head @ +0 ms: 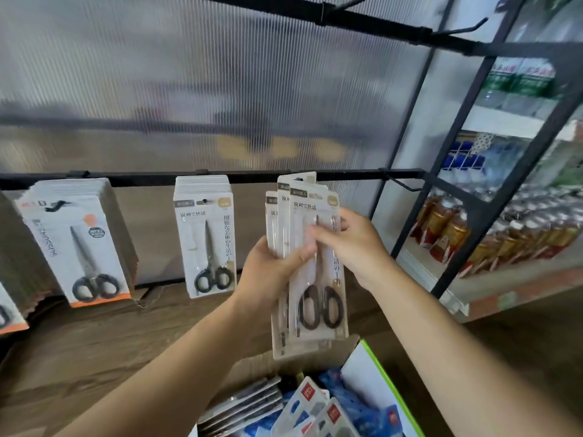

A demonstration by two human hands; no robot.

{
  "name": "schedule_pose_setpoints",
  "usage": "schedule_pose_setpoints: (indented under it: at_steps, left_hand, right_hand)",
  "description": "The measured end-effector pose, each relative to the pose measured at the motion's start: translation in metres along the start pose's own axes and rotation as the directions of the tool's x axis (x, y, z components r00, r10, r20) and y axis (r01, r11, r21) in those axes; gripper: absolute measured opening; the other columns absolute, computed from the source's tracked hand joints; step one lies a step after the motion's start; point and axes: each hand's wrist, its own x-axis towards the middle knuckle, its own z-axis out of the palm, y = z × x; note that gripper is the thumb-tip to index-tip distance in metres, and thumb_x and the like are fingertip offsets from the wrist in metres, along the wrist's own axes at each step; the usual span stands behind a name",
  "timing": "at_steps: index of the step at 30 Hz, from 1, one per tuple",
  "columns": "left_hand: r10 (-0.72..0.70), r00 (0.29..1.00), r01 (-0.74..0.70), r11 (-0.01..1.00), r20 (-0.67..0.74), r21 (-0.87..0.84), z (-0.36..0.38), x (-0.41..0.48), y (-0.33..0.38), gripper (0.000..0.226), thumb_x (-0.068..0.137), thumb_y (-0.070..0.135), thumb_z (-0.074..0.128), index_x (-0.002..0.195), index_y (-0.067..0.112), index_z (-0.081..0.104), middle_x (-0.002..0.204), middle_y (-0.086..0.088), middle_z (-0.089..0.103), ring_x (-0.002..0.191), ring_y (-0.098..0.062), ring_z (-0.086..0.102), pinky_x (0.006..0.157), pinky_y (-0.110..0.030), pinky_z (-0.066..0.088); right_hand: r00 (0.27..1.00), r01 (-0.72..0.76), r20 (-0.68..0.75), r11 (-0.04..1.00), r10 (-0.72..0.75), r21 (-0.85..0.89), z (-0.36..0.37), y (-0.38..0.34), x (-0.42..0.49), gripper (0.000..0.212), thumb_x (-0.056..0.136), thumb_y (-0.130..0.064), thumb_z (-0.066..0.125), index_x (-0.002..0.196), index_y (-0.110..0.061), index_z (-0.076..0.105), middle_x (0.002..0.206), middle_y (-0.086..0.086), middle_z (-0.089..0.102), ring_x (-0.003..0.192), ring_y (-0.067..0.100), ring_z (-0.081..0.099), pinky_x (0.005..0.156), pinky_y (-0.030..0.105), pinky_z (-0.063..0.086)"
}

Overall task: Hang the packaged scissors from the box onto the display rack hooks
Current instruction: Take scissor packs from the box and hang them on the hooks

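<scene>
**Packs fanned and raised toward the rail**

Fan of packaged scissors (318, 310) gripped by left hand (271, 272), thumb curled over the front card and fingers behind, probably to steady the spares for peeling off singly; held upright, hang-holes uppermost, just in front of the black rail (252, 176). Right hand (353, 250) pinching the foremost pack, thumb on its face just above the left thumb, other fingers wrapped round the right edge; seemingly separating it from the rest. Left of the left-hand knuckles, identical packs (206, 238) hanging on a hook; further left, orange-trimmed scissor packs (85, 247). Up and right of the right-hand fingers, empty hook (402, 185) jutting from the same rail; apparently the next destination. Below both wrists, open cardboard box (252, 370) holding more flat packs and blue-carded goods. Likely snag: neighbouring cards clinging to the chosen one, hole missing the hook tip.
</scene>
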Motion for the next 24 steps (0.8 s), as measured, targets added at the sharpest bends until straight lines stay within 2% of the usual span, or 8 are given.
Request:
schedule_pose_setpoints:
  at_steps: [4, 8, 11, 13, 14, 15, 17, 24]
  left_hand:
    - [-0.023, 0.999, 0.023, 1.0, -0.027, -0.02, -0.007, -0.002, 0.002, 0.038, 0.08, 0.032, 0.07, 0.11, 0.01, 0.064, 0.097, -0.007, 0.077, 0.088, -0.022, 0.075, 0.073, -0.033, 0.06]
    - [0.014, 0.994, -0.008, 0.998, -0.106, 0.055, -0.009, -0.001, 0.003, 0.022, 0.09, 0.029, 0.068, 0.105, 0.013, 0.066, 0.096, -0.003, 0.077, 0.087, -0.018, 0.074, 0.076, -0.03, 0.059]
    - [0.024, 0.986, -0.01, 0.996, -0.165, 0.09, -0.009, -0.002, 0.003, 0.019, 0.092, 0.029, 0.067, 0.104, 0.014, 0.065, 0.093, -0.004, 0.077, 0.081, -0.013, 0.074, 0.067, -0.02, 0.057]
    - [0.062, 0.971, -0.009, 0.974, -0.23, 0.227, -0.01, -0.001, 0.004, 0.022, 0.092, 0.033, 0.066, 0.099, 0.013, 0.061, 0.075, -0.006, 0.071, 0.065, -0.012, 0.067, 0.054, -0.009, 0.049]
    - [0.07, 0.959, 0.012, 0.958, -0.273, 0.288, -0.011, 0.0, 0.003, 0.027, 0.092, 0.036, 0.066, 0.1, 0.011, 0.058, 0.064, -0.002, 0.059, 0.057, -0.01, 0.058, 0.047, -0.007, 0.043]
    - [0.066, 0.948, 0.038, 0.947, -0.312, 0.318, -0.014, 0.002, 0.0, 0.033, 0.092, 0.037, 0.066, 0.104, 0.008, 0.057, 0.058, 0.002, 0.047, 0.052, -0.008, 0.049, 0.043, -0.008, 0.039]
    - [0.066, 0.928, 0.063, 0.942, -0.367, 0.329, -0.018, 0.004, -0.006, 0.047, 0.091, 0.039, 0.066, 0.118, 0.001, 0.054, 0.052, 0.008, 0.038, 0.042, -0.001, 0.041, 0.04, -0.01, 0.035]
    - [0.058, 0.915, 0.099, 0.928, -0.4, 0.36, -0.023, -0.007, -0.003, 0.068, 0.092, 0.039, 0.065, 0.14, -0.002, 0.042, 0.056, 0.003, 0.034, 0.036, 0.0, 0.039, 0.036, -0.009, 0.03]
  right_hand:
    - [0.999, 0.012, 0.031, 0.995, -0.015, 0.098, 0.003, 0.001, -0.003, 0.032, 0.083, -0.011, 0.075, 0.113, -0.018, 0.07, 0.103, -0.003, 0.075, 0.097, 0.013, 0.071, 0.093, 0.043, 0.056]
    - [0.997, 0.036, -0.067, 0.996, -0.031, 0.079, 0.008, -0.003, -0.002, 0.035, 0.082, -0.01, 0.073, 0.114, -0.022, 0.068, 0.101, -0.007, 0.074, 0.094, 0.009, 0.07, 0.091, 0.038, 0.056]
    - [0.992, 0.041, -0.122, 0.998, -0.036, 0.041, 0.003, -0.008, 0.002, 0.035, 0.083, -0.009, 0.069, 0.115, -0.024, 0.066, 0.102, -0.011, 0.073, 0.094, 0.004, 0.068, 0.088, 0.033, 0.057]
    - [0.993, 0.059, -0.105, 0.998, -0.058, 0.007, 0.0, -0.006, 0.004, 0.035, 0.083, -0.007, 0.067, 0.113, -0.025, 0.067, 0.1, -0.012, 0.073, 0.092, 0.002, 0.068, 0.086, 0.029, 0.056]
    - [0.993, 0.061, -0.103, 0.998, -0.062, -0.019, -0.001, -0.004, 0.006, 0.034, 0.082, -0.008, 0.066, 0.111, -0.025, 0.067, 0.099, -0.012, 0.073, 0.091, 0.003, 0.069, 0.086, 0.031, 0.056]
    - [0.993, 0.054, -0.106, 0.997, -0.059, -0.047, -0.001, 0.0, 0.007, 0.033, 0.081, -0.009, 0.065, 0.109, -0.026, 0.067, 0.097, -0.012, 0.074, 0.09, 0.005, 0.069, 0.087, 0.034, 0.057]
    - [0.993, 0.029, -0.115, 0.996, -0.039, -0.081, 0.0, 0.005, 0.011, 0.031, 0.08, -0.011, 0.064, 0.106, -0.026, 0.067, 0.095, -0.012, 0.073, 0.089, 0.009, 0.069, 0.086, 0.038, 0.057]
    - [0.987, 0.001, -0.159, 0.989, -0.025, -0.145, 0.009, 0.018, 0.028, 0.026, 0.079, -0.015, 0.063, 0.103, -0.025, 0.065, 0.096, -0.009, 0.072, 0.085, 0.012, 0.068, 0.074, 0.031, 0.057]
